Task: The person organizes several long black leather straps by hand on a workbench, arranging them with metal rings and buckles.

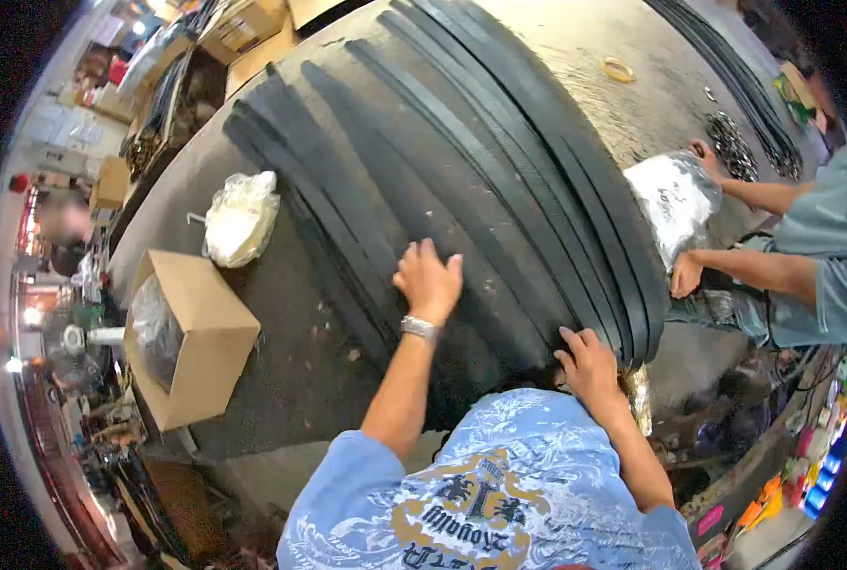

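Note:
Long black straps (499, 161) lie side by side across the table, curving in the wide view and bunched more tightly toward the right. My left hand (428, 285) rests over the flat straps near the middle, thumb and fingers apart. Close to the table's near edge, my right hand (592, 369) touches the near ends of the straps with its fingers spread out. Nothing shows clearly gripped in either hand; the undersides of the fingers are hidden.
An open cardboard box (210, 332) with plastic inside stands at left. Beyond it lies a plastic bag (241, 220) with pale contents. At right, another person's hands (687, 274) hold a clear bag (670, 199). Metal pieces (730, 144) and a tape roll (618, 68) lie farther back.

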Available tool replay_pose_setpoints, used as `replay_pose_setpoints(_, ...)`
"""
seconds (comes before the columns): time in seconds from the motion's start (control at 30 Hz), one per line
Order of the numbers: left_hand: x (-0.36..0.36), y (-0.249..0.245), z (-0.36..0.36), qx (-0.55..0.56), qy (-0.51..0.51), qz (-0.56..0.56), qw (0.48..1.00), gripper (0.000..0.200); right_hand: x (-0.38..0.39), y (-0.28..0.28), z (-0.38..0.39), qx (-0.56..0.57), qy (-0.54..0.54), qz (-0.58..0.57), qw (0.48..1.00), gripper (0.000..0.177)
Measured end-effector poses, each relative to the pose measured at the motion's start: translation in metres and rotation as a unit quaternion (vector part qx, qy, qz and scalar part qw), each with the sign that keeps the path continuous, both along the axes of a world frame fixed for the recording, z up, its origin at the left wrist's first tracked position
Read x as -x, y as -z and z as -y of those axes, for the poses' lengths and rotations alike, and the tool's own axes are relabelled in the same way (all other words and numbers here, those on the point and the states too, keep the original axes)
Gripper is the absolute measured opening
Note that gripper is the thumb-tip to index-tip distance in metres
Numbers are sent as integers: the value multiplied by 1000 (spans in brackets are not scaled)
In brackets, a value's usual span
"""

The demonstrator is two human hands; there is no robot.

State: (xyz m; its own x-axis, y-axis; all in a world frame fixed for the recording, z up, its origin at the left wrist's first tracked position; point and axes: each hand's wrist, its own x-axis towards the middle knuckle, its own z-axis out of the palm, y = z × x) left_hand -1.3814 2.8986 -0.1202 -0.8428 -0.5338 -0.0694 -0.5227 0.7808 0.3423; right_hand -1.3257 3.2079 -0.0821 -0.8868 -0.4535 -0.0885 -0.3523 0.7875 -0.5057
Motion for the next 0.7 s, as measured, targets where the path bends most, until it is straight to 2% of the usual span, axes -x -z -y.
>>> replay_pose_setpoints(0.03, 2, 10, -9, -7, -5, -35, 999, 65, 1, -3, 3, 6, -8, -28, 1000, 40)
replay_pose_setpoints(0.13, 18, 11, -23, -41, -4, -112, 993, 62, 3, -6, -2, 11, 0, -4, 1000, 41)
replay_pose_setpoints(0.27, 23, 7, -16, -86, -29, -117, 989, 64, -7, -1, -16, 10, 27, 64, 998, 48)
replay_pose_setpoints(0.3, 24, 11, -12, -95, -33, -137, 985, 68, -8, -2, -18, 11, 31, 81, 996, 54)
replay_pose_setpoints(0.5, 28, 26, 1, -143, -45, -147, 978, 71, -16, -19, -17, -69, 30, 139, 987, 69)
replay_pose_setpoints(0.6, 31, 31, 2, -129, -39, -146, 980, 69, -23, -16, -22, -93, 7, 111, 989, 75)
replay_pose_setpoints(0.7, 31, 27, 1, -122, -46, -129, 983, 64, -33, 1, -27, 0, 10, 19, 1000, 66)
